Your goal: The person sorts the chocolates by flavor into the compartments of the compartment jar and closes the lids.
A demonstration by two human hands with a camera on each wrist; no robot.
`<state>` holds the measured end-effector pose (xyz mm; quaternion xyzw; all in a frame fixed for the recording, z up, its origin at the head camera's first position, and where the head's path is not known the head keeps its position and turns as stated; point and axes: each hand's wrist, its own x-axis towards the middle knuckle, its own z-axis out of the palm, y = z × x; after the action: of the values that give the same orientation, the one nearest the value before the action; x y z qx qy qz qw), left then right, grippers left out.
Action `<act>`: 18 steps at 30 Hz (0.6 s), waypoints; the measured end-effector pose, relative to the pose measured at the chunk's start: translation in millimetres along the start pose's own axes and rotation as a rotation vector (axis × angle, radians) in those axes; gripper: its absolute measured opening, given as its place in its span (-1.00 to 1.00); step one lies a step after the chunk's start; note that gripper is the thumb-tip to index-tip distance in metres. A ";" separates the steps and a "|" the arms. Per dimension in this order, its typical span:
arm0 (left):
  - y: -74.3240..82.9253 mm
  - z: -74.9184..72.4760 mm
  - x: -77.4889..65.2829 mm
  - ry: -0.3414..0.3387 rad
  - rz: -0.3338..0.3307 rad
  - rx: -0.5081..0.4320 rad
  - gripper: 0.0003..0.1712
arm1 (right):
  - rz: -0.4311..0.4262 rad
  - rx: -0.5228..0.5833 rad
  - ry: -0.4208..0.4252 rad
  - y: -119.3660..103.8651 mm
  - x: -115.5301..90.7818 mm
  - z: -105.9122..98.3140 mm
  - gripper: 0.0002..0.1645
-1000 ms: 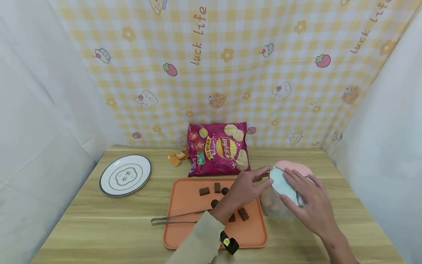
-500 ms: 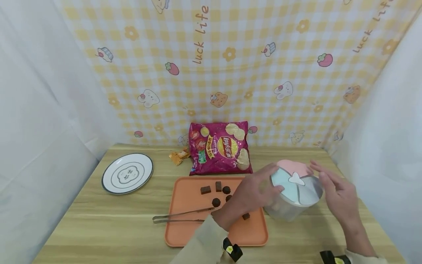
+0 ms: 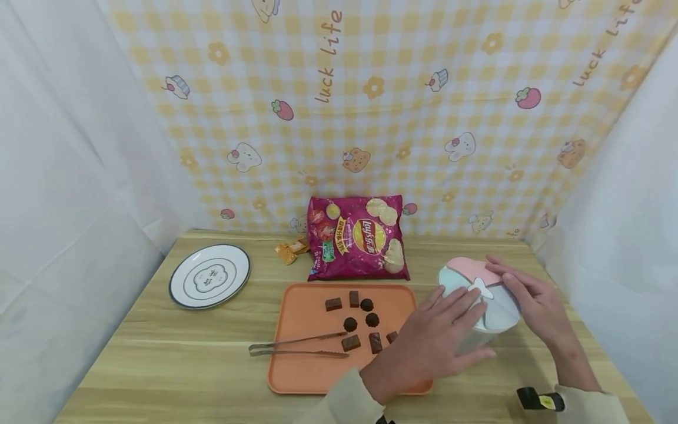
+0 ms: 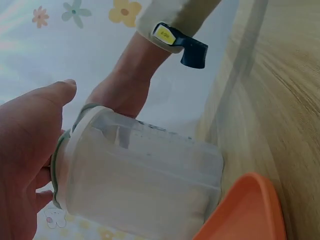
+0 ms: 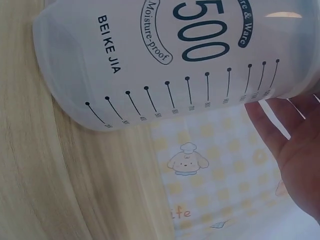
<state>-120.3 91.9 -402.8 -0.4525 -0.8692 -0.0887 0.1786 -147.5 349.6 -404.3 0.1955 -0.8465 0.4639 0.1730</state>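
Observation:
A translucent plastic storage canister (image 4: 145, 175) with printed measuring marks stands on the table, right of the orange tray. Its round lid (image 3: 500, 309) has pink, mint and pale grey sections and a small white centre piece. My left hand (image 3: 431, 341) lies over the near-left part of the lid, fingers straight and thumb spread away. At the lid's right edge my right hand (image 3: 540, 306) touches the rim with extended fingers. In the right wrist view those fingers are beside the canister's top end. Pale contents show dimly through the wall.
The orange tray (image 3: 302, 377) carries several chocolate pieces (image 3: 350, 324) and metal tongs (image 3: 296, 347), whose bent end overhangs its left edge. Behind it is a Lay's chip bag (image 3: 360, 241) beside orange-wrapped sweets (image 3: 288, 252). A white plate (image 3: 209, 280) sits at left.
The right hand first uncovered the lid by moving right, then came back onto its edge. My left hand shifted from the lid's left rim onto its top.

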 end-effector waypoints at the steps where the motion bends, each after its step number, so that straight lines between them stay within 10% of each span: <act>1: 0.2 0.4 0.5 -0.002 0.003 -0.003 -0.15 | -0.001 -0.001 -0.007 0.0 -0.7 -1.3 -0.63; 11: -14.3 0.2 9.5 0.037 0.020 -0.035 -0.19 | 0.050 -0.119 0.004 -7.7 -11.0 -12.1 -0.62; 18: -27.4 2.3 15.0 -0.008 0.001 -0.021 -0.02 | -0.111 -0.235 -0.026 -16.8 -18.0 -9.5 -0.48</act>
<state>-151.1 88.2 -398.9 -0.4550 -0.8688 -0.0961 0.1702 -122.7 352.5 -396.0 0.2266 -0.8850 0.3488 0.2093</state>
